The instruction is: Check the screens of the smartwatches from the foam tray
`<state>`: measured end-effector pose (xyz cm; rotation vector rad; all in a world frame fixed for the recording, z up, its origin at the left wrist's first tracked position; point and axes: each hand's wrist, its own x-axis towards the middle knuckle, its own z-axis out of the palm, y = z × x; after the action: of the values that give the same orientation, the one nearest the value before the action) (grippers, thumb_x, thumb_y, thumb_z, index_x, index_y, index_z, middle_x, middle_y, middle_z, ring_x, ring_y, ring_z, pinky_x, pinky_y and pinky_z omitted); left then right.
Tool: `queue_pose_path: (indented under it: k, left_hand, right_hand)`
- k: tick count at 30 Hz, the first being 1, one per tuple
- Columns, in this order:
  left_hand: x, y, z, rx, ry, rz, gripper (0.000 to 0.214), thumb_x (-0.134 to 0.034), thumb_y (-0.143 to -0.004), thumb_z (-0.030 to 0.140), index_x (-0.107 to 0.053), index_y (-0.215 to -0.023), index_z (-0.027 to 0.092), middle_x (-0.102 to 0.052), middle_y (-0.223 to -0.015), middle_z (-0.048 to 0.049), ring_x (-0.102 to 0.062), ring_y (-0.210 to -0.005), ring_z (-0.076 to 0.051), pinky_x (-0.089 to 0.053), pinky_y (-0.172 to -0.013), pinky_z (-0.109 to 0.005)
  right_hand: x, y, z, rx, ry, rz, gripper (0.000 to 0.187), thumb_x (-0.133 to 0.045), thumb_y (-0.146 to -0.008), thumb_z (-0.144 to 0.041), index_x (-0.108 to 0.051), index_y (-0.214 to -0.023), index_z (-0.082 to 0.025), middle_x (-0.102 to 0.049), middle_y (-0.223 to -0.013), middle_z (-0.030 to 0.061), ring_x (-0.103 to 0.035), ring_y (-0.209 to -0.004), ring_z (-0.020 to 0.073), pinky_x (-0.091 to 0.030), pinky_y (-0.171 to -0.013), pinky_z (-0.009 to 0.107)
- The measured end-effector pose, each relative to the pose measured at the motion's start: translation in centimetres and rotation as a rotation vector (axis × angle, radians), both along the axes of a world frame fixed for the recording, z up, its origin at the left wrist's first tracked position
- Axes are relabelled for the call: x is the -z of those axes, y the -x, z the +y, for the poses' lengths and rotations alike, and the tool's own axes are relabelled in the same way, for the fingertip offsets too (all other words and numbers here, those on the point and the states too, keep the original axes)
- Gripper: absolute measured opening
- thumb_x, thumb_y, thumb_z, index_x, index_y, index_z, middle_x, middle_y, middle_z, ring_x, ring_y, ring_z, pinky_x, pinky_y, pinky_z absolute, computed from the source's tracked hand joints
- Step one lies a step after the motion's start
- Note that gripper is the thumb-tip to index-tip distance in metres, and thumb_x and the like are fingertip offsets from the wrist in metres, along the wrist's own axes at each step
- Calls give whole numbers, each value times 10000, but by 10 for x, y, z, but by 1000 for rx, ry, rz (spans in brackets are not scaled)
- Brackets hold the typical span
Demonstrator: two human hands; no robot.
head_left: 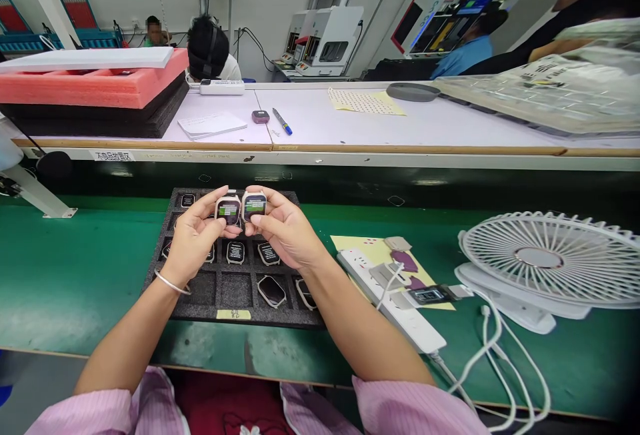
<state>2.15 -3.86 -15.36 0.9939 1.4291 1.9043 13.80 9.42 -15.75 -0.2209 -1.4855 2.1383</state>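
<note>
Above the tray (200, 302), one watch (228, 210) is pinched in the left hand (193, 238), another (254, 205) in the right hand (280, 228); screens are best kept level and unsmudged.

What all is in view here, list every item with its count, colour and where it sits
watch bodies in hand: two, pale cases, lit screens, side by side above the tray
foam tray: one, black, on the green bench, more watch bodies in its pockets
power strip: one, white, right of the tray
desk fan: one, white, far right
yellow sheet: one, under small purple and grey pieces
pen: one, blue, on the white shelf
pink foam stack: one, shelf's left end
bangle: one, silver, left wrist
left hand: holds the left watch body
right hand: holds the right watch body
</note>
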Motion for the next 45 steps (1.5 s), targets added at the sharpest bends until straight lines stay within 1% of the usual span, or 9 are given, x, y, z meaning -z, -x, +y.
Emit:
queue_pose_path:
  k: [7,11,25,28,30,33,38,42,45]
  left_hand:
    - [-3,-3,0,-19,29,-40,469,-670,-810,225,-656,-1276,180,-731,-1109,-68,-744,-666,-131,-657,-691,-291]
    - [-3,-4,-1,-23,33,-54,471,-677,-798,223,-662,-1267,175,-728,-1096,-63,-743,-650,-132,-655,-675,-284]
    - [-3,-4,-1,-17,33,-71,471,-636,-778,208,-677,-1246,187,-728,-1065,-51,-748,-656,-146,-651,-673,-299]
    - [-3,-4,-2,-22,35,-73,479,-635,-772,206,-677,-1248,188,-732,-1057,-48,-744,-650,-142,-649,-668,-295]
    - [-8,-2,-1,-28,30,-69,491,-637,-762,203,-675,-1252,188,-733,-1052,-42,-743,-646,-139,-646,-661,-288]
    - [-25,5,6,-25,-10,-52,510,-636,-742,187,-674,-1251,184,-733,-1033,-37,-742,-642,-142,-643,-645,-285]
    - [-76,25,27,-23,-190,46,544,-593,-723,153,-672,-1260,192,-721,-909,-19,-720,-617,-136,-627,-639,-293]
    - [-112,36,41,-42,-322,197,570,-587,-726,126,-666,-1280,231,-732,-954,-25,-702,-661,-129,-616,-695,-304]
    - [-127,39,48,-61,-383,271,587,-634,-714,114,-658,-1285,247,-737,-1025,-32,-689,-686,-123,-612,-719,-299]
  right_hand:
    - [3,3,0,10,18,5,394,-800,-734,-294,-621,-1078,-230,-677,-865,-20,-567,-562,86,-480,-552,254]
    - [4,3,-1,15,10,9,369,-791,-740,-280,-621,-1064,-231,-662,-848,-30,-566,-557,77,-468,-548,241]
    - [4,2,-2,24,-1,-14,421,-750,-695,-200,-612,-1091,-240,-664,-877,-23,-561,-588,103,-488,-582,285]
    - [4,2,-2,22,4,-11,418,-771,-703,-237,-615,-1090,-241,-661,-880,-23,-566,-587,105,-496,-588,290]
    - [-1,3,0,0,13,0,369,-759,-749,-321,-621,-1081,-238,-660,-865,-16,-577,-586,112,-504,-590,297]
    - [-21,9,8,-30,-5,47,312,-666,-842,-455,-633,-1057,-231,-652,-815,-3,-601,-587,132,-517,-597,317]
    - [-78,29,28,-20,-222,147,242,-626,-894,-430,-601,-1078,-275,-631,-794,-11,-613,-618,140,-535,-662,337]
    - [-120,43,42,-8,-369,253,247,-605,-905,-461,-569,-1079,-290,-633,-873,-16,-605,-622,123,-533,-680,332]
    - [-140,48,48,-17,-424,283,302,-608,-876,-465,-564,-1102,-269,-638,-897,-1,-614,-638,135,-522,-682,341]
